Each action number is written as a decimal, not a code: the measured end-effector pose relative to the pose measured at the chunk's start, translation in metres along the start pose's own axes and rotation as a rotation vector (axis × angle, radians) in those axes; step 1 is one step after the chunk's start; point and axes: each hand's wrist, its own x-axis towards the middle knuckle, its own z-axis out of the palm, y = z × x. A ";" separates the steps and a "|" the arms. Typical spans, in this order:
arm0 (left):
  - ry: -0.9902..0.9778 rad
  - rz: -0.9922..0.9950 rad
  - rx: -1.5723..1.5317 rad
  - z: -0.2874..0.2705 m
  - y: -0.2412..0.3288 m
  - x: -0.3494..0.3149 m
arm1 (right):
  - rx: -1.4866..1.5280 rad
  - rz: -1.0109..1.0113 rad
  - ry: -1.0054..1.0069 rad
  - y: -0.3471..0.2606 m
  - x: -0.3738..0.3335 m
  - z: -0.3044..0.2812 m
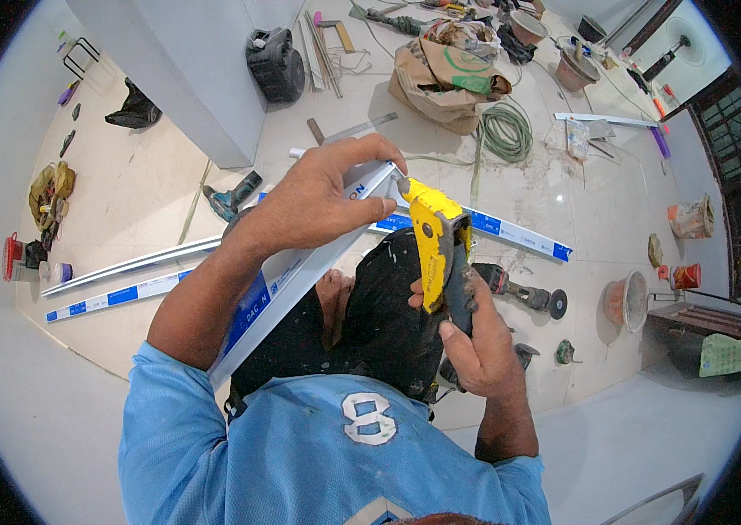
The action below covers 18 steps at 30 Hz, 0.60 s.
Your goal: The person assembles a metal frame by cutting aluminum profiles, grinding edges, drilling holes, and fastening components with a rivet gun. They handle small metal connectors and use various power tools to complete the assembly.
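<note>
2 hands engaged on 1 workpiece. Left hand (326, 188) holds the strip (300, 273), a white angled profile, near its upper end; thumb and fingers pinch it from opposite sides, gap narrow. Right hand (480, 346) is wrapped around the handle end of the yellow tool (440, 223), thumb laid along the near side. How hard the right fingers squeeze: cannot tell.

Position: the strip slants over the trousers (388, 324), upper end away from the body, lower part running back toward the left side of the shirt (318, 437). Tool nose lies at the strip's upper end; whether it bites or only touches, cannot tell. Exact kind of tool unclear; a dark round spot on its body may be a pivot.

Step in hand, as judged: working the strip's end, probably a trim or notch. Next move seems to call for a firm left pinch against twisting, the nose kept true to the edge, then an even squeeze from the right. Risk: left fingertips sit near the nose, so a slip could nick them or bend the edge.

Surroundings, relative to the strip: drill (232, 197) to its left; 2 loose strips (116, 296) farther left; grinder (523, 291) to its right, past the tool; cable coil (506, 133) beyond its upper end.
</note>
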 end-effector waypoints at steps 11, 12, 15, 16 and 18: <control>-0.024 0.008 0.337 -0.010 -0.003 -0.001 | -0.326 0.200 0.019 -0.003 0.010 0.005; -0.028 -0.004 0.325 -0.011 0.001 -0.002 | -0.366 0.196 0.038 -0.006 0.009 0.007; -0.022 0.001 0.360 -0.014 0.005 -0.003 | -0.473 0.243 0.135 -0.017 0.012 0.016; -0.017 0.011 0.383 -0.014 0.005 -0.004 | -0.506 0.270 0.174 -0.019 0.013 0.019; 0.003 0.026 0.408 -0.015 0.002 -0.005 | -0.644 0.072 0.295 -0.006 0.014 0.023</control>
